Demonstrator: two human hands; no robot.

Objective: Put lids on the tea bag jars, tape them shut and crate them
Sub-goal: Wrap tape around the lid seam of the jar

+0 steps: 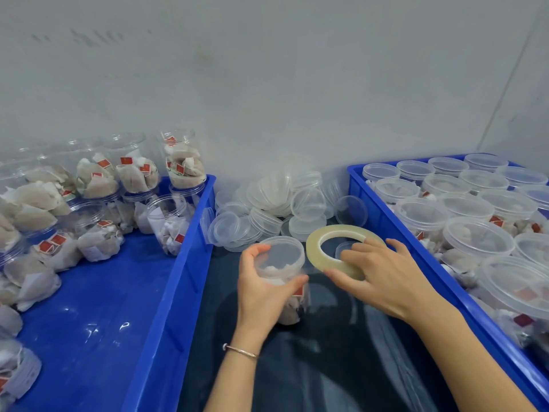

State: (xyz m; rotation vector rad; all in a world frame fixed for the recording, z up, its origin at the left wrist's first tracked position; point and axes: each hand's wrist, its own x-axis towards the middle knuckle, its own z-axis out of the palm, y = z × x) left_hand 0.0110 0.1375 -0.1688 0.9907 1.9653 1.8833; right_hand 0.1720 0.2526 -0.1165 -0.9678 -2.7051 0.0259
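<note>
Head view: our left hand [264, 288] grips the lidded tea bag jar [283, 273], upright, its long axis vertical; beside it our right hand [383, 275] holds the tape roll [332, 248]. Red tags unreadable.

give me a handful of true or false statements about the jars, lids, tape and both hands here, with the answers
1. The left hand holds a jar that already has a lid on. True.
2. The right hand is empty. False: it holds the tape roll, fingers through its hole.
3. The jars in the right crate have lids on. True.
4. The loose lids are piled inside the left crate. False: they lie between the two crates, by the wall.
5. The jars in the left crate stand neatly upright. False: they lie tumbled on their sides, without lids.
</note>
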